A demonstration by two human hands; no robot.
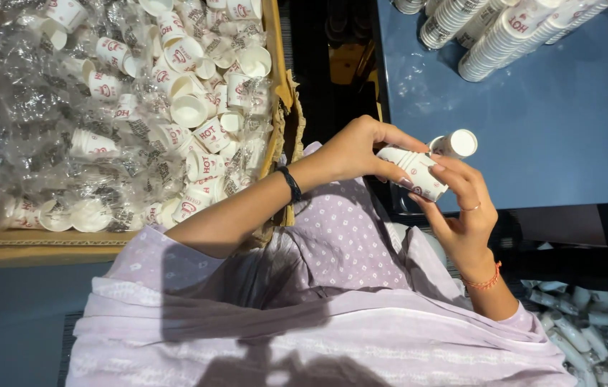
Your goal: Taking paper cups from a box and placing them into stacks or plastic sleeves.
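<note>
Large brown cardboard box [279,79] at 10 o'clock, lined with crinkled clear plastic sheeting [25,107]; loose white paper cups with red print [196,93] lie heaped in it, mostly toward its right side. Blue flat tabletop [555,122] at 2 o'clock. Long nested stacks of white paper cups [497,36] lie on it at 1 o'clock. Bagged white cup stacks [597,330] at 4 o'clock.

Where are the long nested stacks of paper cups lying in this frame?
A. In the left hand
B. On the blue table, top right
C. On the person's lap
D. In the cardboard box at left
B: the cup stacks lie on the blue table, while the box holds loose cups in plastic.
</note>
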